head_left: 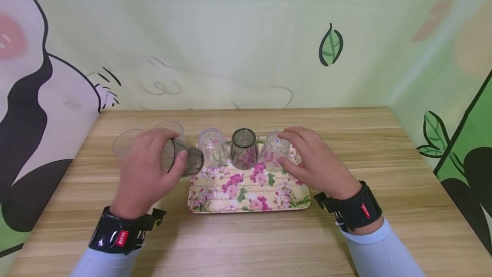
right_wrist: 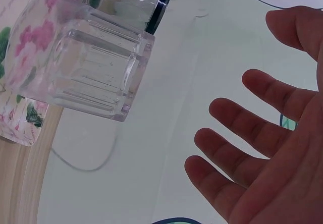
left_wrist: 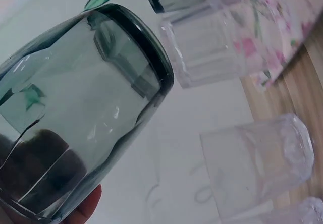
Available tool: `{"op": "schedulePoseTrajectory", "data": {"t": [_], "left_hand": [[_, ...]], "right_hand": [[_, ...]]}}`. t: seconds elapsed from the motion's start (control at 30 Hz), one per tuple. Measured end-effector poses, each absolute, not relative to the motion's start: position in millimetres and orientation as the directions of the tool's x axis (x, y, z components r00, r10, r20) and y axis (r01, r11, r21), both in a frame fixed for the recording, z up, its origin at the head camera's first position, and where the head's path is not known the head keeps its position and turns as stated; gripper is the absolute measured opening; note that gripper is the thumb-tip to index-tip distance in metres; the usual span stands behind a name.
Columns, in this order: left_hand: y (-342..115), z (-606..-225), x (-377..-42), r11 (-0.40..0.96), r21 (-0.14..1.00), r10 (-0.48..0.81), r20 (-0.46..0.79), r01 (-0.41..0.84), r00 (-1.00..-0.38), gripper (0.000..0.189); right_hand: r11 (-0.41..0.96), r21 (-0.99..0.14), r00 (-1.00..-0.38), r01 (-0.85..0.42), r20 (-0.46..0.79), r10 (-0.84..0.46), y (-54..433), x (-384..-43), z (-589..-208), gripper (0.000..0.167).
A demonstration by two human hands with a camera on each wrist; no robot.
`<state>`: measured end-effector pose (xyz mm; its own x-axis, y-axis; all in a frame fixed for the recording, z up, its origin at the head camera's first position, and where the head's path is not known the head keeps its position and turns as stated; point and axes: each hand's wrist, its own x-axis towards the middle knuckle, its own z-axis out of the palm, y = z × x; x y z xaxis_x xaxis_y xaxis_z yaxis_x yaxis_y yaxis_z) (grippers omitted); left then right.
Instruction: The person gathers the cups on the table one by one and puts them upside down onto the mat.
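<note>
My left hand grips a smoky grey glass, tilted, with its base pointing right, at the left edge of the floral tray. On that tray stand three upside-down glasses in a row: a clear one, a dark grey one and another clear one. Beside the rightmost one is my right hand, its fingers spread; in the right wrist view a gap separates those fingers from the clear glass. The held glass fills much of the left wrist view.
Two clear glasses stand on the wooden table left of the tray, one behind my left hand and one farther back. A cartoon-printed cloth rises along the table's back edge and both sides.
</note>
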<state>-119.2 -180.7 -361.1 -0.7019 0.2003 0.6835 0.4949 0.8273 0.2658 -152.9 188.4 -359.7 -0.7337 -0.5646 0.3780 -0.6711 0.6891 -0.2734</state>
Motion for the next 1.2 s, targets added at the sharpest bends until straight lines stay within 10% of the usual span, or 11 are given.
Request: {"op": "schedulePoseTrajectory", "data": {"t": [1.2], "left_hand": [[-114, -355, -127, 0.690, 0.322, 0.315, 0.672, 0.648, -0.670, 0.050]], "right_hand": [[0.655, -0.260, -0.696, -0.709, 0.405, -0.593, 189, -154, -359, 0.063]]}}
